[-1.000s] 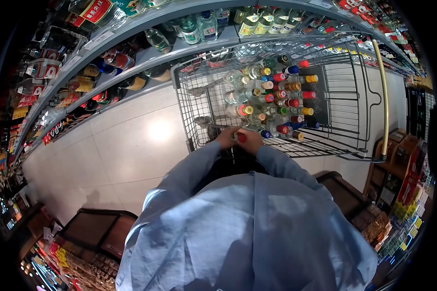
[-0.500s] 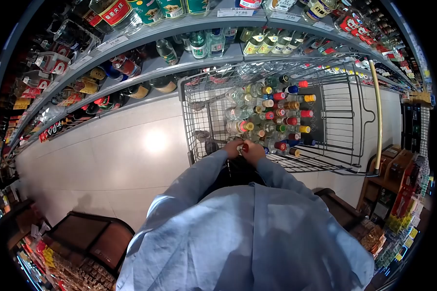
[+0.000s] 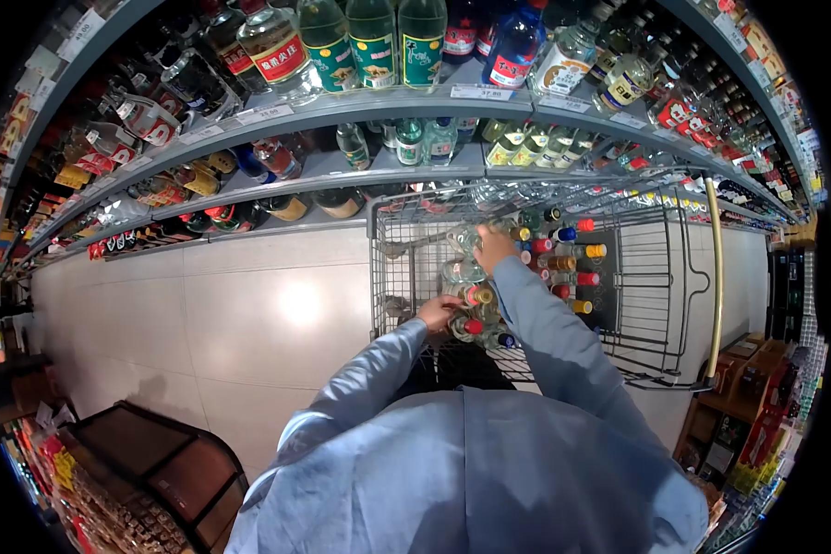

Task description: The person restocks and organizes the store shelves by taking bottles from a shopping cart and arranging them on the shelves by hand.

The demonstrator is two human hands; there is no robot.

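A wire shopping cart (image 3: 376, 249) holds several upright glass bottles with red, gold, blue and yellow caps. At its near left corner is my left hand (image 3: 437, 313), its fingers closed at the side of a clear red-capped bottle (image 3: 472, 326), just below a gold-and-red-capped bottle (image 3: 476, 295). My right hand (image 3: 497, 247) reaches over the bottles to the far left of the group, its fingers round a clear glass bottle (image 3: 467, 240). That bottle's cap is hidden by the hand. My right sleeve covers part of the group.
Shelves of bottles (image 3: 342, 107) curve along the far side, close behind the cart. The cart's handle (image 3: 715, 277) is at the right. A dark-framed stand (image 3: 148, 452) is at the lower left, and a wooden display (image 3: 702, 429) is at the lower right. Pale floor tiles (image 3: 240, 323) lie left of the cart.
My hands were together at a red-capped bottle by the cart's near edge. They have parted: my right hand moved away to the far bottles. The view has tilted up, showing more shelf.
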